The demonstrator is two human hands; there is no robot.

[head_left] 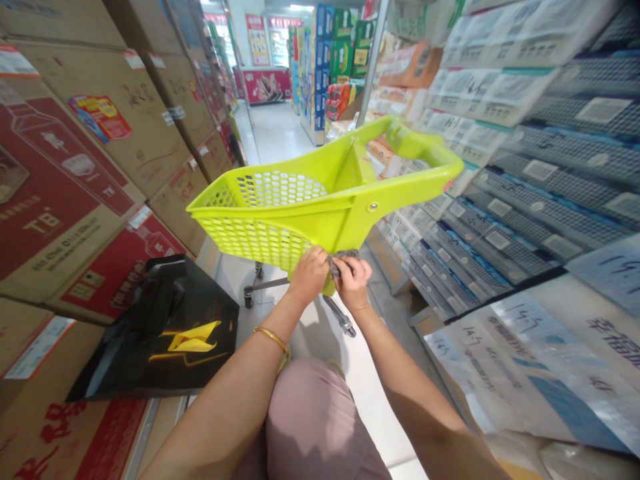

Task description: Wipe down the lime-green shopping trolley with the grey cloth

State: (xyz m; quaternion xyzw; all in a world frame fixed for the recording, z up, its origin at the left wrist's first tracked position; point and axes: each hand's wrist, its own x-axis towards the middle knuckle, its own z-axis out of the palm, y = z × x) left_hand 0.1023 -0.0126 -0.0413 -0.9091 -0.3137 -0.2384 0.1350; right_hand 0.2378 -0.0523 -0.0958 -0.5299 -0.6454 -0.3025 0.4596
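A lime-green plastic shopping cart (280, 220) stands before me, its basket to the left and its looped handle to the upper right. Both of my hands meet at the lower part of its body, under the basket. My right hand (351, 280) pinches a crumpled dark grey cloth (345, 256) against the green plastic. Fingers curled, my left hand (309, 272) lies right beside it at the cloth's left end. Whether the left fingers also hold the cloth is hidden. The cart's wheeled metal legs (270, 285) show below.
Stacked cardboard boxes (100, 107) line the left side, with a black bag (200, 307) bearing a yellow design near them. Packaged paper goods (505, 220) are piled along the right. A tiled aisle (275, 130) leads back to a red freezer chest (265, 85).
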